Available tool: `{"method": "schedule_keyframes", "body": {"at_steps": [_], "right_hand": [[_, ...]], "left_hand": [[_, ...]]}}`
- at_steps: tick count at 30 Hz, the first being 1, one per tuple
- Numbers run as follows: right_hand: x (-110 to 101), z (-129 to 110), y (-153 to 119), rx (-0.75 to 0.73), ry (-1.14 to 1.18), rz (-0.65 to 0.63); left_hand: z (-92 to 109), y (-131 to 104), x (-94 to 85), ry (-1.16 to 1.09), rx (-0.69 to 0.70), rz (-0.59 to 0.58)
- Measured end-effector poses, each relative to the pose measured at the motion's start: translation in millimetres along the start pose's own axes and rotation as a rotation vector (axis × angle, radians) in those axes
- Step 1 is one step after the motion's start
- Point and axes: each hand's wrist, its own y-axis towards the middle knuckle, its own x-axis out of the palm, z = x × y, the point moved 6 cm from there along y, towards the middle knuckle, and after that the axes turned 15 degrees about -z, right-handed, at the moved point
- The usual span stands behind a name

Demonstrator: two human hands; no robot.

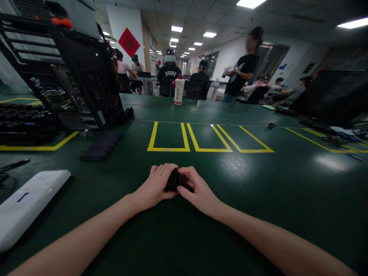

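Note:
A small black box-shaped object (pixel 171 181) is between my hands just above or on the green table; its exact kind is too dark to make out. My left hand (pixel 155 184) is closed around its left side, fingers over the top and thumb at the lower edge. From the other side, my right hand (pixel 199 192) grips its right end, with curled fingers and the thumb tip pressed near the lower front. Part of the object is hidden behind both hands.
Yellow tape outlines (pixel 169 150) mark the green table (pixel 184 245) ahead. On the left stand an open black computer case (pixel 86 80) and a white device (pixel 31 203). A white cup (pixel 178 91) stands at the far edge. Cables lie right. Several people are beyond.

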Motion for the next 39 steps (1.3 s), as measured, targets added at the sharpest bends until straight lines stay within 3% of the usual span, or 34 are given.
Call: {"method": "schedule_keyframes", "body": {"at_steps": [10, 15, 19, 25, 31, 36, 39], "right_hand": [[-3.8, 1.3, -2.6, -0.069, -0.033, 0.121], [-20.0, 18.3, -3.4, 0.059, 0.151, 0.222], [-11.3, 21.5, 4.0, 0.105, 0.298, 0.103], [-4.1, 18.0, 10.5, 0.164, 0.478, 0.074], [-10.3, 15.5, 11.2, 0.279, 0.393, 0.039], [-5.0, 15.9, 10.4, 0.215, 0.285, -0.026], [-1.5, 13.2, 6.5, 0.148, 0.179, 0.016]], "left_hand": [[0.3, 0.4, 0.6, 0.011, 0.001, -0.008], [-1.9, 0.8, -0.1, 0.026, -0.008, 0.023], [-0.6, 0.6, -0.3, 0.035, 0.004, 0.024], [4.4, -1.0, 0.0, 0.095, 0.049, 0.026], [2.6, -2.5, 3.4, 0.162, 0.050, 0.033], [4.8, -3.7, 5.8, 0.182, 0.086, 0.035], [3.9, -4.4, 5.3, 0.151, 0.092, 0.034]]}}
